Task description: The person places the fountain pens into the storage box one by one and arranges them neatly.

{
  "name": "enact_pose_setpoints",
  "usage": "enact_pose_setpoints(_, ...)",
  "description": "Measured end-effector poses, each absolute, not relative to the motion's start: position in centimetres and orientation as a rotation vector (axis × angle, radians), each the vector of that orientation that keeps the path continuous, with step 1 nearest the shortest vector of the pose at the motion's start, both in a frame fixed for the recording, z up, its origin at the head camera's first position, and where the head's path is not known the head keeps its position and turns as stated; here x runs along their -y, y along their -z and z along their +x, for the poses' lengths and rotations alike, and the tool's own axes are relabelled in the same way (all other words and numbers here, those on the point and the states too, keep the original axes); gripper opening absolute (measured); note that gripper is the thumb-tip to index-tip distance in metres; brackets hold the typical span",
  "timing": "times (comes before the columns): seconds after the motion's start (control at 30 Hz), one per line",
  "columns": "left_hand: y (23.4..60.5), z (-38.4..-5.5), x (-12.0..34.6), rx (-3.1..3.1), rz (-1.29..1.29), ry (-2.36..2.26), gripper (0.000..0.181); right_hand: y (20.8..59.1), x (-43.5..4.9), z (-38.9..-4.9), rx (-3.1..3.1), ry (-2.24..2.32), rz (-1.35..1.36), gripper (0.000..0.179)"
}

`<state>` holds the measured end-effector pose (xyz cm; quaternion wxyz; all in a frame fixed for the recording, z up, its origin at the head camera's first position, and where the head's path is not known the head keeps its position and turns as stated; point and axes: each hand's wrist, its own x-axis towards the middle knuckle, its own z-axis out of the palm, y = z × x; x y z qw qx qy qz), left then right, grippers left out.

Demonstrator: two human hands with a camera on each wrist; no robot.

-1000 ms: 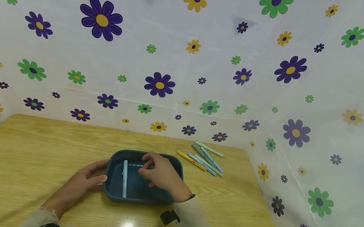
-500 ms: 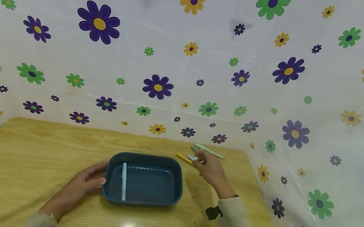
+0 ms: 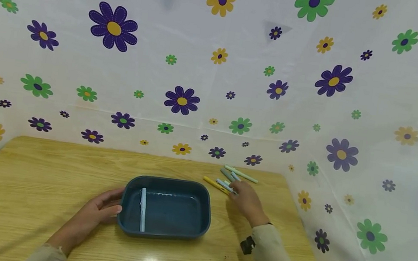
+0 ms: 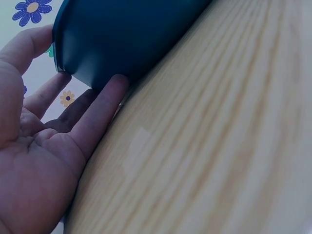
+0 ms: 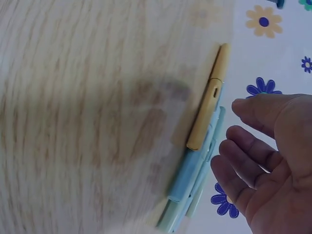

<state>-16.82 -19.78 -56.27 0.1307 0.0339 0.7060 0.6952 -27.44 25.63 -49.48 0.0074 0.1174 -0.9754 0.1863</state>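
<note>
A dark blue rectangular bin [image 3: 167, 234] sits on the table with one light blue pen [image 3: 143, 210] lying in its left part. My left hand [image 3: 93, 211] rests against the bin's left end, fingers fairly straight on the outer wall [image 4: 117, 39] and thumb by the rim. Over the loose pens at the back right is my right hand [image 3: 249, 202], partly covering them. In the right wrist view, its loosely bent fingers are beside the pens with nothing between them. A yellow pen [image 5: 207, 112] lies nearest the camera, with light blue [image 5: 185, 175] and pale green pens [image 5: 170, 214] behind.
The pale wooden table [image 3: 69, 165] ends at a white flowered sheet [image 3: 145, 69] behind and on the right. A pale green pen [image 3: 241, 174] and a grey-green pen [image 3: 227, 175] lie farthest back. Small dark specks [image 3: 225, 260] mark the table at front right.
My right hand has left the space above the bin and moved right to the loose pens, then slightly lower over them. My left hand stays at the bin's left end.
</note>
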Motion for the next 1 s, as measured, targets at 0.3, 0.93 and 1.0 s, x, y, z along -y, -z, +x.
enact_pose_setpoints(0.3, 56.1, -16.6, 19.8, -2.107, 0.106, -1.965, 0.064, 49.9, -25.2, -27.7, 3.12, -0.432, 0.321, 0.015)
enact_pose_setpoints(0.93, 56.1, -16.7, 19.7, -2.091, 0.126, -2.002, 0.064, 50.9, -26.0, -27.2, 3.191, -0.499, 0.265, 0.015)
enact_pose_setpoints(1.0, 56.1, -16.6, 19.6, -2.087, 0.136, -2.004, 0.065, 50.8, -26.5, -26.5, 3.205, -0.513, 0.285, 0.013)
